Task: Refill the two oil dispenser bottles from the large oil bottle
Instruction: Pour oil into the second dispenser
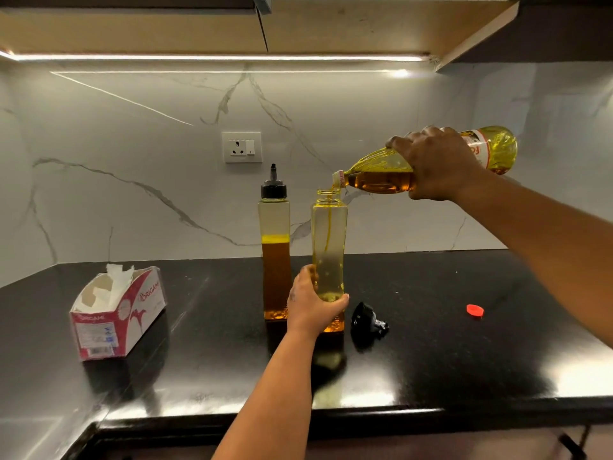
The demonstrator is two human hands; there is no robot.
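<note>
My right hand (438,164) grips the large oil bottle (378,175), tipped almost flat with its mouth over an uncapped dispenser bottle (329,234). A thin stream of oil runs down inside that bottle, which holds only a little oil at the bottom. My left hand (311,303) is wrapped around its lower part and holds it upright on the black counter (205,343). Just to its left stands the second dispenser bottle (275,260), capped with a black spout and roughly half full.
A black dispenser cap (366,322) lies on the counter right of the bottles. A small red cap (475,310) lies farther right. A torn tissue box (116,313) sits at the left. A wall socket (242,147) is on the marble backsplash.
</note>
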